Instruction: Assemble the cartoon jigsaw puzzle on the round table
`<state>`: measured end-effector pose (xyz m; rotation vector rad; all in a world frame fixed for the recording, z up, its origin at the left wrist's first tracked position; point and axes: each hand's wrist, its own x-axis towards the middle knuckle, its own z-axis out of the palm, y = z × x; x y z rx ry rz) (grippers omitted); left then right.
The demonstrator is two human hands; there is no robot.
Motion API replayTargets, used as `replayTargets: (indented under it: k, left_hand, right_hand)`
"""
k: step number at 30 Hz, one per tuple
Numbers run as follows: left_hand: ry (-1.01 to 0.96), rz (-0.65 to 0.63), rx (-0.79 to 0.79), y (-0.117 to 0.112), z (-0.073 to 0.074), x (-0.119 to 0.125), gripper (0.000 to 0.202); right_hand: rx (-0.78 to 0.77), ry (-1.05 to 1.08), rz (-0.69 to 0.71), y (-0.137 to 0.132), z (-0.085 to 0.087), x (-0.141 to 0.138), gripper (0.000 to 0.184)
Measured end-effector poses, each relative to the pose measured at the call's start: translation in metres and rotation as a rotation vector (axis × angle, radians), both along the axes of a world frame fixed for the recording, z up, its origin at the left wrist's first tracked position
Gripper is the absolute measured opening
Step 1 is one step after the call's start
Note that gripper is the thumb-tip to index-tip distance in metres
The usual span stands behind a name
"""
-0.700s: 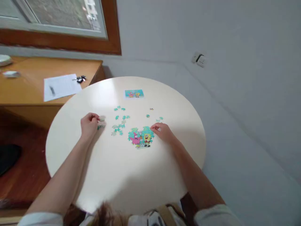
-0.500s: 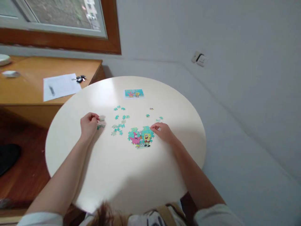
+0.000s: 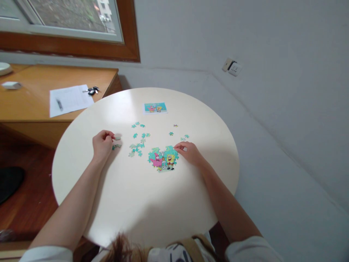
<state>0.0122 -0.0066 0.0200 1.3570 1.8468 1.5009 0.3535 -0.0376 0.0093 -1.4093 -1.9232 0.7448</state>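
A partly assembled cartoon jigsaw (image 3: 164,158) lies near the middle of a round cream table (image 3: 136,203). My right hand (image 3: 191,153) rests at its right edge, fingers curled and pinched on a piece there. My left hand (image 3: 101,145) is closed further left, holding a small pale puzzle piece (image 3: 117,137) between thumb and fingers just above the table. Another teal piece (image 3: 116,146) lies right below that hand. Several loose teal pieces (image 3: 137,147) are scattered between my hands. A small reference picture (image 3: 155,107) lies at the far side.
A wooden desk (image 3: 32,105) stands to the left with a sheet of paper (image 3: 69,99), a pen and keys (image 3: 92,90). A window sits above it. Grey wall with a socket (image 3: 232,67) runs to the right.
Both hands stay where they were; only the camera view shifted slightly.
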Motion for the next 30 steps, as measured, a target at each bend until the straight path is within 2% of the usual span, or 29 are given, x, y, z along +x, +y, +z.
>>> replayTargets:
  k: [8, 16, 23, 30]
  left_hand:
    - [-0.006, 0.005, -0.004, 0.000, 0.001, 0.001, 0.018]
    - [-0.024, 0.016, -0.018, -0.001, 0.006, 0.004, 0.018]
    - [-0.024, 0.005, -0.007, -0.002, 0.003, 0.003, 0.018]
    - [-0.010, -0.002, -0.010, -0.003, 0.005, 0.003, 0.017]
  right_hand:
    - [0.027, 0.065, -0.037, 0.001, 0.000, 0.003, 0.021]
    - [0.063, 0.008, -0.126, 0.005, -0.003, 0.008, 0.020]
    - [0.032, -0.102, -0.102, 0.006, 0.002, 0.011, 0.019]
    - [0.033, -0.096, -0.119, 0.005, 0.002, 0.009, 0.016]
